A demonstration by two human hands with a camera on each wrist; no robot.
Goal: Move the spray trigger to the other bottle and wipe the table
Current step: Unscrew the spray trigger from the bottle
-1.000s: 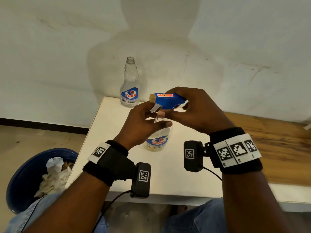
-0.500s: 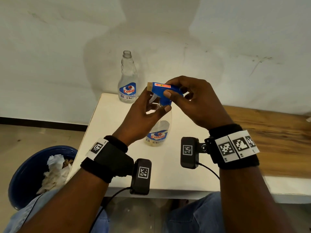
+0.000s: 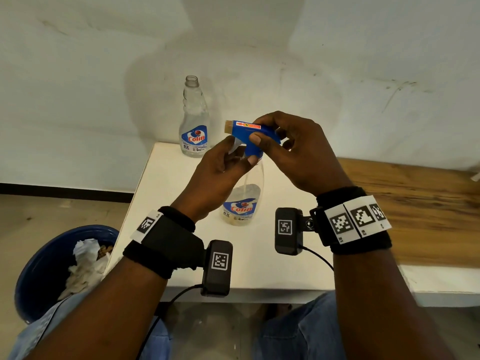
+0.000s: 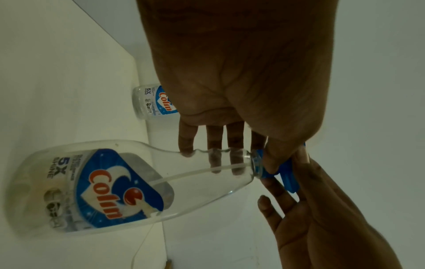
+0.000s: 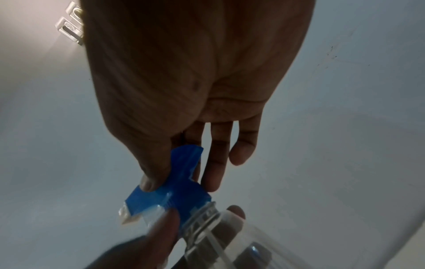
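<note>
A blue spray trigger sits on top of the near clear Colin bottle, which stands on the white table with a little yellowish liquid in it. My right hand pinches the trigger head from above. My left hand holds the bottle's neck, with its thumb on the blue collar. In the right wrist view the neck's threads show just below the collar. The dip tube runs down inside the bottle. A second Colin bottle stands uncapped at the table's far left corner.
A blue bin with crumpled paper stands on the floor left of the table. A wooden top joins the table on the right. The white wall runs close behind the table.
The trigger head has risen a little above the near bottle and my left thumb has shifted on the collar. Both bottles stay where they were.
</note>
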